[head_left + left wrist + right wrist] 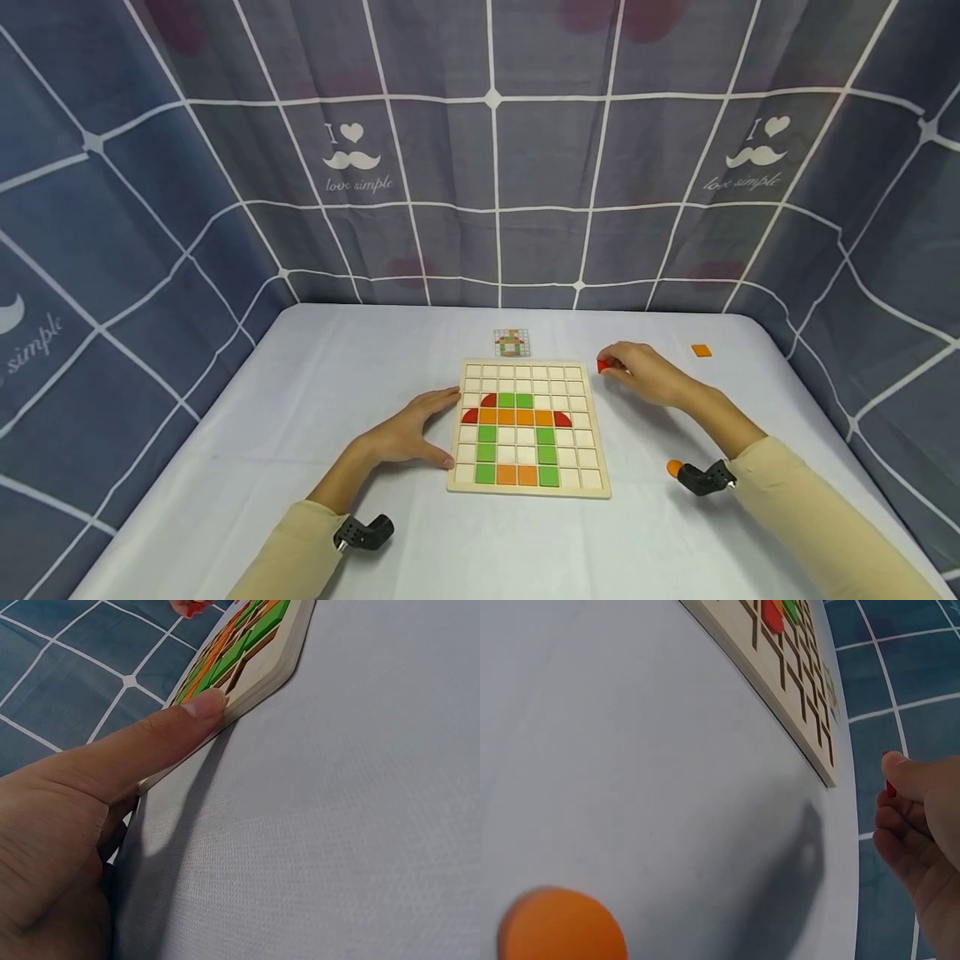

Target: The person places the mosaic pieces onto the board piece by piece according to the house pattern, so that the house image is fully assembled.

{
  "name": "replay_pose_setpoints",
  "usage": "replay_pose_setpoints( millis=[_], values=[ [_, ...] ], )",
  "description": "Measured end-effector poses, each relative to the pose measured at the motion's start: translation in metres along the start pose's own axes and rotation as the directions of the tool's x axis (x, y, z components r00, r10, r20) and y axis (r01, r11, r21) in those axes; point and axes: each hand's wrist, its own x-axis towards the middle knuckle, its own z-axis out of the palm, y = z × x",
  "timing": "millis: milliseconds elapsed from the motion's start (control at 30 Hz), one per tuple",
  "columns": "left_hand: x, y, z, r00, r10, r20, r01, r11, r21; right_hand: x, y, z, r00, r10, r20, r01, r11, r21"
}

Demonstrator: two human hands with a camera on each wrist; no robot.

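A square wooden grid board (529, 492) lies on the white table, with green, orange and red tiles in some cells. My left hand (411, 429) rests along its left side, fingers and thumb spread fairly straight. In the left wrist view the thumb (150, 742) touches the board's edge. My right hand (647, 372) is raised off the table beyond the board's upper right corner. It pinches a small red tile (890, 787) between thumb and fingers; the tile's full shape is partly hidden by them.
A small pattern card (512, 342) lies behind the board. One orange tile (701, 351) is at the far right. An orange rounded thing (674, 468) shows beside the right wrist camera (705, 479). A checked curtain (435, 150) surrounds the table's back and sides.
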Motion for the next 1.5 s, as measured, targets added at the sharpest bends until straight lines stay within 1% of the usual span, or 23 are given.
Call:
replay_pose_setpoints(
  millis=[133, 233, 500, 700, 867, 1167, 1367, 1500],
  values=[
    [0.001, 0.001, 0.0, 1.0, 0.0, 0.001, 0.0, 1.0, 0.009, 0.002, -0.007, 0.006, 1.0, -0.006, 0.02, 0.007, 1.0, -0.014],
    [0.001, 0.001, 0.0, 1.0, 0.0, -0.004, 0.0, 1.0, 0.012, 0.005, -0.014, 0.013, 0.999, -0.027, 0.04, 0.028, 1.0, -0.008],
    [0.0, -0.001, 0.0, 1.0, 0.004, 0.0, -0.004, 1.0, 0.02, 0.017, -0.034, 0.032, 0.99, -0.121, 0.069, 0.118, 0.992, 0.04],
    [0.0, 0.0, -0.001, 1.0, 0.007, -0.001, -0.007, 1.0, 0.022, 0.027, -0.045, 0.043, 0.984, -0.153, 0.087, 0.147, 0.986, 0.073],
    [0.0, 0.0, -0.001, 1.0, 0.011, -0.006, -0.011, 1.0, 0.022, 0.034, -0.052, 0.052, 0.981, -0.16, 0.106, 0.154, 0.986, 0.059],
    [0.0, 0.0, -0.001, 1.0, 0.01, -0.011, -0.01, 1.0, 0.021, 0.039, -0.058, 0.059, 0.976, -0.176, 0.129, 0.174, 0.984, 0.027],
    [0.0, -0.001, -0.001, 1.0, 0.019, -0.008, -0.019, 1.0, 0.015, 0.04, -0.056, 0.062, 0.973, -0.194, 0.125, 0.192, 0.981, 0.026],
    [0.0, -0.001, -0.001, 1.0, 0.024, -0.01, -0.024, 1.0, 0.015, 0.039, -0.055, 0.064, 0.974, -0.192, 0.12, 0.191, 0.981, 0.021]
  ],
)
